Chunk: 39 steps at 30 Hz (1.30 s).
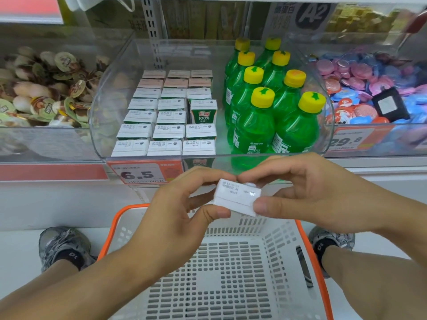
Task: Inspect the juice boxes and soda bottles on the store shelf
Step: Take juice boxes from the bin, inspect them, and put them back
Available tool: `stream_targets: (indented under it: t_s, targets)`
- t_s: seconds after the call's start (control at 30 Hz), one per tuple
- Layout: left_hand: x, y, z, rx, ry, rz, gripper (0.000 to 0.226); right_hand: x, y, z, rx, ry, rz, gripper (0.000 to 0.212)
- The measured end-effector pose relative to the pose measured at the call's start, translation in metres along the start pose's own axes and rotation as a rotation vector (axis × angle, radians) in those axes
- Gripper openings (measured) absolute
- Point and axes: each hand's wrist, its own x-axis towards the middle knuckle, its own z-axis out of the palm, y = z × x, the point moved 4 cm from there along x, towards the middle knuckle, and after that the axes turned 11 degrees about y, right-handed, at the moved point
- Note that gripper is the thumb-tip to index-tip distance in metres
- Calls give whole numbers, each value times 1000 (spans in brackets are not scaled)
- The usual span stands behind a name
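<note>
In the head view, a small white juice box (236,197) is pinched between both hands above a white basket (231,262) with an orange rim. The left hand (184,204) grips its left end, the right hand (307,192) its right end. Behind, in a clear bin (111,88) on the shelf, juice boxes (166,116) are lined up in rows, with green soda bottles (265,100) just beside them on the right.

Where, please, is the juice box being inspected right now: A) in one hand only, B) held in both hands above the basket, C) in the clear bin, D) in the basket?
B: the left hand and right hand both pinch the juice box over the basket.
</note>
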Motion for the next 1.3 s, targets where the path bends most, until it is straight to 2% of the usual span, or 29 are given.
stream_targets:
  t_s: [0.1,0.17,0.27,0.37,0.47,0.53,0.77,0.9,1.03,1.17,1.3]
  targets:
    - [-1,4,-2,-100,12,-16,30,1,3,1,6,10,31,61]
    - [-2,7,-2,-142,17,-20,32,0,3,9,20,-46,63,69]
    - [-2,6,-3,-99,45,-49,35,-2,-4,24,143,-118,100,61]
    - [0,6,-4,-85,103,-116,34,-1,-4,30,246,-73,154,63]
    - [0,6,-5,-204,156,-243,48,1,3,28,249,-4,210,43]
    - [1,6,-9,-251,200,-278,50,0,5,29,240,-31,218,36]
    - [7,4,-17,-260,259,-289,41,-2,0,32,297,-122,206,35]
    - [7,2,-16,-256,259,-306,35,-2,0,32,193,-168,180,33]
    - [7,1,-15,-246,252,-339,39,-2,-2,31,151,-211,173,33]
    - [6,-3,-13,-288,245,-420,45,-1,0,30,154,-160,221,32]
    - [5,-5,-9,-335,216,-472,44,-2,3,28,180,-118,294,44]
